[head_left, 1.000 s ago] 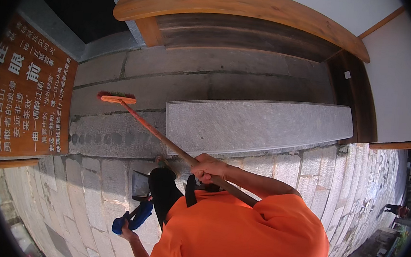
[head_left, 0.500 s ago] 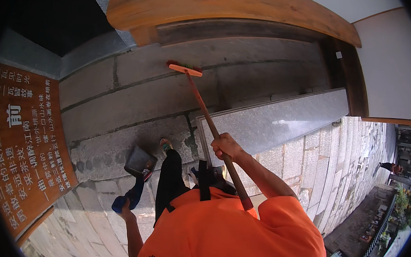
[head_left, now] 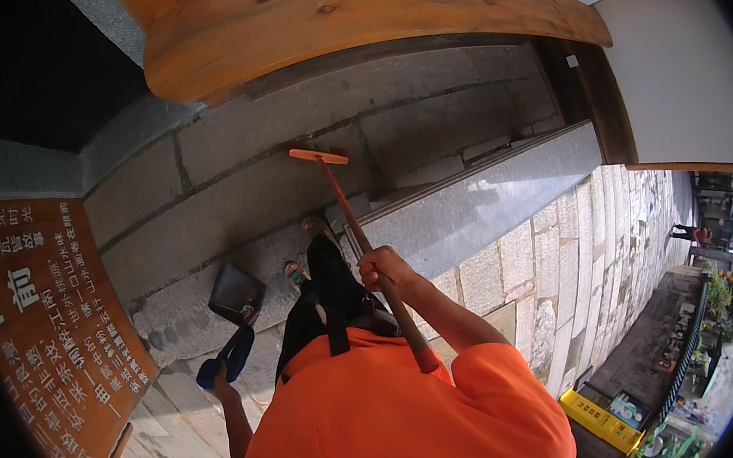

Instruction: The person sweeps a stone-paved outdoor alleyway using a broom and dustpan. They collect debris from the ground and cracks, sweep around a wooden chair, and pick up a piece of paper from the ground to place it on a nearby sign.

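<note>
Broom [head_left: 346,208] in right hand [head_left: 383,269], blue cloth [head_left: 240,352] in left hand [head_left: 222,384], near dustpan [head_left: 237,293]

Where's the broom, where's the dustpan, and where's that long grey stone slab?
Broom [head_left: 352,217]: head view, on the handle, below its orange head.
Dustpan [head_left: 236,294]: head view, on its dark pan.
Long grey stone slab [head_left: 489,206]: head view, on its flat face.

A wooden bench [head_left: 358,13] stands ahead, a brown signboard [head_left: 67,317] at left, a yellow box [head_left: 599,421] at right.

Orange broom head [head_left: 319,156], dustpan [head_left: 236,291] seemingly black
</note>
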### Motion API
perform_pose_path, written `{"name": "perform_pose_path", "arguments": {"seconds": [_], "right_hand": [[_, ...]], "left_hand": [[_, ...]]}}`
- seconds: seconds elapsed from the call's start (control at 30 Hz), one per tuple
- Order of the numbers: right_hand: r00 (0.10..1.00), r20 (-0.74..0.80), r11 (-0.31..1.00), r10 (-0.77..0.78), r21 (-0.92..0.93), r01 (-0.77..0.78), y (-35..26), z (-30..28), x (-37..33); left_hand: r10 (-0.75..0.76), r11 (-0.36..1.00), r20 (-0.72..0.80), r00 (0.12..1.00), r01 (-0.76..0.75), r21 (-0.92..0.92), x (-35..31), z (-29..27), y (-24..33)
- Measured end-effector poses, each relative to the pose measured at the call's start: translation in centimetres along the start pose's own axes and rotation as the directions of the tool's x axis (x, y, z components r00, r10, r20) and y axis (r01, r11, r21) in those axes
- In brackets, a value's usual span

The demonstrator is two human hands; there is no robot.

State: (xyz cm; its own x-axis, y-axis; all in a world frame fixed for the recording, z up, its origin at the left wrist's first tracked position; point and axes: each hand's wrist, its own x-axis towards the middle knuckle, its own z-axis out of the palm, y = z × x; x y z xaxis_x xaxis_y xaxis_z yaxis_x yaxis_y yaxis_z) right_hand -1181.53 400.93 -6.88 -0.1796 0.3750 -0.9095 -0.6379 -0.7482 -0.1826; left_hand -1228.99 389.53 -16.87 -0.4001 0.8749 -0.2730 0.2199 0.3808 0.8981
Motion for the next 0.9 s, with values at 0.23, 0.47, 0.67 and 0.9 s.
{"name": "perform_pose_path", "arguments": {"seconds": [0.23,0.47,0.67,0.9], "right_hand": [[0.975,0.222,0.939,0.005,0.335,-0.082,-6.6,7.7,3.7],[0.932,0.361,0.908,0.029,0.381,-0.176,-11.7,13.0,8.5],[0.898,0.408,0.961,0.167,0.138,-0.241,-12.3,11.9,13.6],[0.751,0.426,0.854,0.505,-0.116,-0.508,-9.9,12.7,17.6]], "left_hand": [[-0.276,0.935,-0.115,0.954,0.239,-0.261,-1.2,2.0,3.5],[-0.3,0.903,-0.372,0.879,0.136,-0.407,-2.5,3.6,3.1],[-0.378,0.878,-0.546,0.747,0.103,-0.467,-6.2,6.5,7.5],[-0.541,0.835,-0.792,0.283,0.07,-0.545,-12.3,6.8,4.0]]}}
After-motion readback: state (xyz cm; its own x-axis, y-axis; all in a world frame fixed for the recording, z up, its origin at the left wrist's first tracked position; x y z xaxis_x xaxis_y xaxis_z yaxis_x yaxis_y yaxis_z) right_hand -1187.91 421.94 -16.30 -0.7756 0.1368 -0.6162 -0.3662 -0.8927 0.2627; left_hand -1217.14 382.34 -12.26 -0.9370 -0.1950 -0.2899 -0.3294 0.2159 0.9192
